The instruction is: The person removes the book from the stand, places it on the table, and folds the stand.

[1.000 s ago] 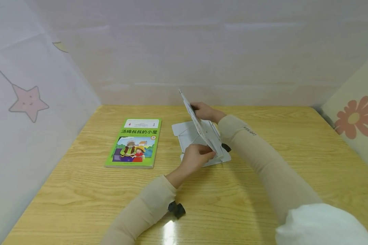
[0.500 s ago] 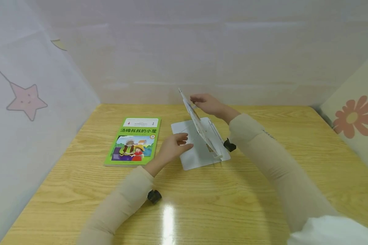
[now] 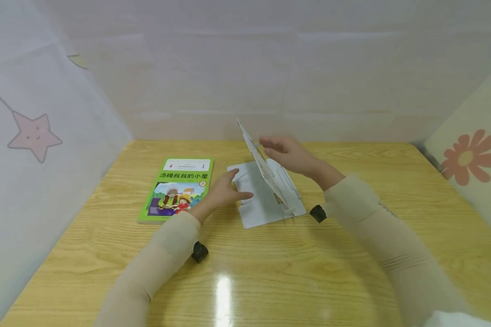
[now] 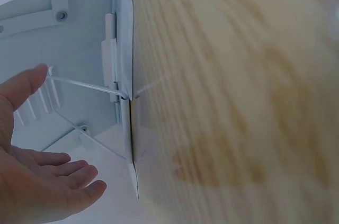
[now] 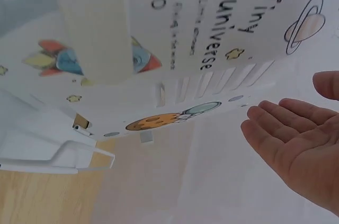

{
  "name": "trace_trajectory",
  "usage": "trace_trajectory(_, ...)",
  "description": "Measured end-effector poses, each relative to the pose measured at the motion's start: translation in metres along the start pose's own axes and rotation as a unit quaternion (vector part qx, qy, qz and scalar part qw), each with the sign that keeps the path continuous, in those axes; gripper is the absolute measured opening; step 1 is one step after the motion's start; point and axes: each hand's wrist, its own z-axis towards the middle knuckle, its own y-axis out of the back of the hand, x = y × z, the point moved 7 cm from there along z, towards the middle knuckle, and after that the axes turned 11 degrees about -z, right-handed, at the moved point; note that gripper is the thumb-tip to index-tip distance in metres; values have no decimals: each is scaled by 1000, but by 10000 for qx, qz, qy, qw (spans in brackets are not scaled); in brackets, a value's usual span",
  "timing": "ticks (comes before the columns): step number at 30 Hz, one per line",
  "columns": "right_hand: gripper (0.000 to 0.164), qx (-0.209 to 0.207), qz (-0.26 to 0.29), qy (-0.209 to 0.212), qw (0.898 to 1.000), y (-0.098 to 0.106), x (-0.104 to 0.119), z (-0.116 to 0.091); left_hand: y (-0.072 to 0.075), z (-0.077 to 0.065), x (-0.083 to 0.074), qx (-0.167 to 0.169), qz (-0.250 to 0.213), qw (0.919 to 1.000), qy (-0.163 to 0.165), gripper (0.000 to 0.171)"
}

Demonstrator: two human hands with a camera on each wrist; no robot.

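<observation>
Both arms, in beige sleeves, are reaching forward; the left hand (image 3: 222, 193) and right hand (image 3: 288, 154) are hovering with fingers relaxed, gripping nothing.

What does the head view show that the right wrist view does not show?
Only the head view shows the green book lying flat on the wooden table, the left hand resting open on the stand's flat base, and the star and flower wall stickers. Only the right wrist view shows the print on the raised panel: "Tiny Universe", a planet and a rocket. Both show the white reading stand and the open right hand beside the panel.
</observation>
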Motion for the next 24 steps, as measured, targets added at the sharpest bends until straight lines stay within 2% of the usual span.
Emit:
trace_trajectory(4, 45, 14, 234, 163, 9996, -5, 5, -20, -8, 6, 0, 373, 106, 9992, -6, 91)
trace_trajectory(7, 44, -74, 229, 216, 9995, -10, 9, -34, -12, 10, 1, 506, 33, 9987, 4, 94)
trace_trajectory(13, 44, -230, 169, 192, 9994, -22, 14, -53, -16, 16, 8, 612, -56, 9981, 84, 97)
trace_trajectory(16, 45, -349, 65, 169, 9992, -28, 12, -60, -16, 19, 10, 630, -36, 9980, 4, 95)
trace_trajectory(24, 48, -780, -292, 59, 9965, -41, 0, -67, -18, 22, 20, 653, 378, 9969, -217, 89)
